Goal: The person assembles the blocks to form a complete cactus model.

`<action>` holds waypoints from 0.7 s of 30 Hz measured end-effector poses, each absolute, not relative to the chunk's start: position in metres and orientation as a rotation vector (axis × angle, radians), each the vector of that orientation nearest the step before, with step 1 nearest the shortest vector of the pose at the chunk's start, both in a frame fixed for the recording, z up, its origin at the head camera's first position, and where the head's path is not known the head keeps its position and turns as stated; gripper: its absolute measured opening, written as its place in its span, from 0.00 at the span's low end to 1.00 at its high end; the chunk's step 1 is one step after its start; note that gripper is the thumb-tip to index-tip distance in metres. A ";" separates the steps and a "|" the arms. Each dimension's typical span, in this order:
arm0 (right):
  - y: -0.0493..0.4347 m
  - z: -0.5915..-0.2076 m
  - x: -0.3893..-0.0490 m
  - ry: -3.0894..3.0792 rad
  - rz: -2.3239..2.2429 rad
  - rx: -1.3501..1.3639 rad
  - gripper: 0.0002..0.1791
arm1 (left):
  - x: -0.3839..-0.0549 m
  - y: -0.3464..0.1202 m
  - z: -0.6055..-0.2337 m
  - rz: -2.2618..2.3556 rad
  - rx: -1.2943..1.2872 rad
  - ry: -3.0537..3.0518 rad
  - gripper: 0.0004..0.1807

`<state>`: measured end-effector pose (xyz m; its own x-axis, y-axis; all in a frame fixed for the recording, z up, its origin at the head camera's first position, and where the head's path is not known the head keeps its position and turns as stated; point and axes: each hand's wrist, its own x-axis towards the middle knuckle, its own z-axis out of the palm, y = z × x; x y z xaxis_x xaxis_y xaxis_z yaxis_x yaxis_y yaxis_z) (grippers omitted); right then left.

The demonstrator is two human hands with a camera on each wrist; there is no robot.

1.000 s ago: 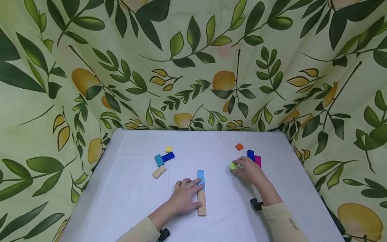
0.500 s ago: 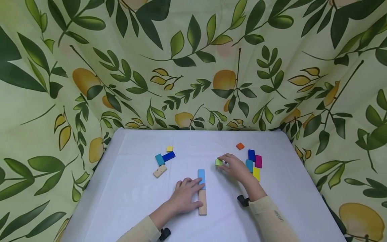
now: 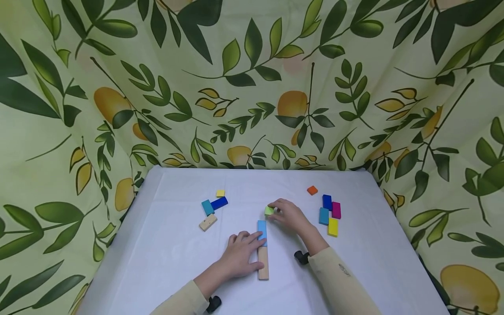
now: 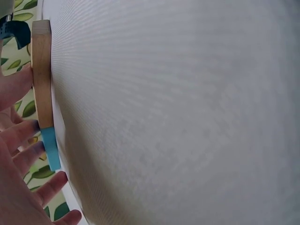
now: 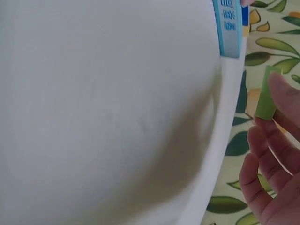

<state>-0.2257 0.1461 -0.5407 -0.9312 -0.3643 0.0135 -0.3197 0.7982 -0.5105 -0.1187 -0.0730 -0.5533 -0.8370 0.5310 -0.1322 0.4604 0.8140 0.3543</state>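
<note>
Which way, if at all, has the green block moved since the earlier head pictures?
Yes: the green block moved left, away from the orange block and toward the far end of the light blue block.

Curtained-off workspace, leafy-print fabric (image 3: 252, 100), white-draped table (image 3: 157, 249)

Left hand (image 4: 16, 190), fingers spread: thumb against long rectangular natural-wood block (image 4: 41, 75), fingertips at shorter blue rectangular block (image 4: 50, 149). Blocks end to end, seen along visible edge of white cloth-covered worktop (image 4: 178, 112); pale leaf-patterned fabric (image 4: 29, 108) beyond that edge.
</note>
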 end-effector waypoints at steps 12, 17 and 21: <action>0.127 -0.558 -0.236 2.807 -0.856 -0.600 0.21 | -0.121 -0.074 -0.553 0.476 0.789 2.765 0.38; 0.124 -0.560 -0.235 2.782 -0.846 -0.575 0.20 | -0.121 -0.075 -0.555 0.474 0.779 2.763 0.39; 0.124 -0.559 -0.234 2.762 -0.843 -0.590 0.19 | -0.120 -0.075 -0.556 0.478 0.777 2.773 0.39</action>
<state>-0.2337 0.1239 -0.5592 -0.9018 -0.4268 -0.0674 -0.3165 0.7586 -0.5695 -0.1200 -0.0746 -0.5559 -0.8355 0.5356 -0.1231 0.4635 0.8071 0.3658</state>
